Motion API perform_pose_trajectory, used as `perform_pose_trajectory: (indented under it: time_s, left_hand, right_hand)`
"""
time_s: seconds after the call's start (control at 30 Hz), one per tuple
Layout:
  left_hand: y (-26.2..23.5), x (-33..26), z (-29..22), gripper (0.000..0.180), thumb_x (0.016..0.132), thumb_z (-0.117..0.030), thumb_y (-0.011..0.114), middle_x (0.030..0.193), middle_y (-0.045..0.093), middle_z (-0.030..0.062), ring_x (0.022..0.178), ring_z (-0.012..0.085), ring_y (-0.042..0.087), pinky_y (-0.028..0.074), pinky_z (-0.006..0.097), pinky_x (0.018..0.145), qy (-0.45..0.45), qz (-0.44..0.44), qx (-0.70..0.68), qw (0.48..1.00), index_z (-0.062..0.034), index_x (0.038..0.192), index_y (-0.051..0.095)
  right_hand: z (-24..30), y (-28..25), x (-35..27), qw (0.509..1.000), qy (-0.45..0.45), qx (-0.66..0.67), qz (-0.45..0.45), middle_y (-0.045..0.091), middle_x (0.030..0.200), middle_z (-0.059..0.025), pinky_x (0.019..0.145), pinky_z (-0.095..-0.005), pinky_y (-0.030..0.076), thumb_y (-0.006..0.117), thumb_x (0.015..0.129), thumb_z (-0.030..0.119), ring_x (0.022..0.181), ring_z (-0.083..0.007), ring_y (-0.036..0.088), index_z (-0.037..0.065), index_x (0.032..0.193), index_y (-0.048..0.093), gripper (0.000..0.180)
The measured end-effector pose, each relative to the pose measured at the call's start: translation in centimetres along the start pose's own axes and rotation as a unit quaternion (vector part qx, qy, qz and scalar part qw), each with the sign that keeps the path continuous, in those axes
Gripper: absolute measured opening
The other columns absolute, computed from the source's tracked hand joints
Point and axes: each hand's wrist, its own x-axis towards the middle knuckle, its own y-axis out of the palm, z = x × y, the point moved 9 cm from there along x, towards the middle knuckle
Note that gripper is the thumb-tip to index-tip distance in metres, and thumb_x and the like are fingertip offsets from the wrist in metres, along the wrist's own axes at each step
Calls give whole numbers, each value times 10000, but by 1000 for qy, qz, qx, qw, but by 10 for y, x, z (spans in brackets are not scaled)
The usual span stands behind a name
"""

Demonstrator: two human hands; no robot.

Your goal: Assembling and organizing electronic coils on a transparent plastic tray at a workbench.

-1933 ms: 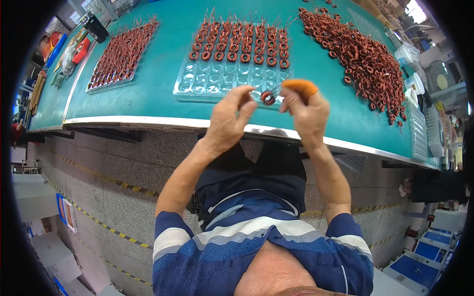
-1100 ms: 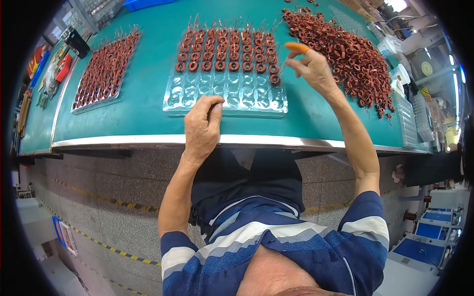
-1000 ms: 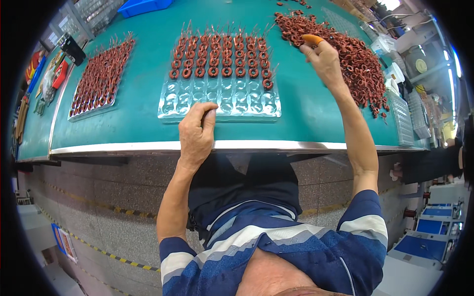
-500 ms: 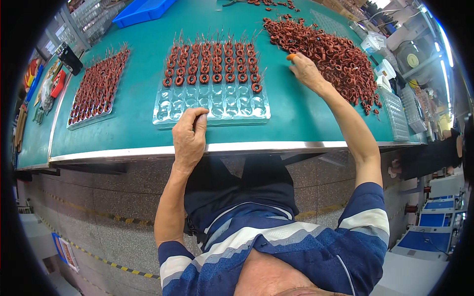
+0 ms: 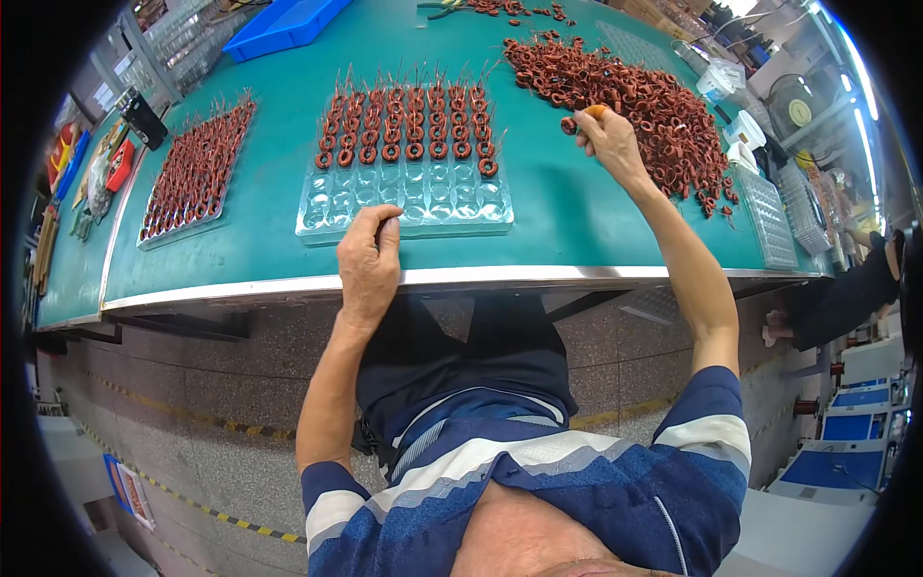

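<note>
My right hand (image 5: 613,144) pinches a red-brown wire-wound ring coil (image 5: 569,125) at the left side of a large heap of such coils (image 5: 663,120). An orange cover sits on one of its fingers. In front of me lies a clear plastic tray (image 5: 404,227) with round pockets. Its far rows hold upright coils (image 5: 413,125) with their wire leads pointing up, and one coil (image 5: 488,167) stands alone in a nearer row at the right. My left hand (image 5: 369,260) is closed at the tray's near edge, with curled fingers; anything inside them is hidden.
A second tray full of coils (image 5: 197,173) lies to the left, near a black cylindrical object (image 5: 141,119). At the far side are a blue bin (image 5: 286,26) and loose coils. Stacked clear trays (image 5: 769,216) stand on the right. The table's metal edge (image 5: 240,293) runs before me.
My right hand has drawn slightly toward me, and a coil now shows between its fingertips. My left hand stays at the tray's near edge. The whole view has shifted a little.
</note>
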Motion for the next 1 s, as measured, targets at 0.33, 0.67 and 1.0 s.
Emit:
perform_pose_trajectory:
  time_s: [0.33,0.67,1.0]
  left_hand:
    - [74,10,-75,385,953,-140,558,1030,614,117,845,162,615,502,296,781,54,98,-244,963,-18,1298,438]
    - [71,-19,-84,193,935,-117,508,706,587,75,527,107,538,453,268,496,-56,224,-313,921,0,1078,454]
    - [85,-22,-87,202,1004,-224,448,732,589,61,551,119,585,482,245,495,-108,245,-425,865,-31,1017,390]
  right_hand:
    - [108,96,-90,947,62,225,223,597,680,-3,461,-171,388,579,948,321,544,-45,529,-7,1025,604,338]
    - [103,85,-143,968,-3,245,49,550,668,10,436,-196,308,555,969,199,536,-35,438,-22,984,657,244]
    - [99,90,-137,970,-67,232,33,652,895,-48,730,-242,468,554,979,211,803,-106,584,-28,1058,638,265]
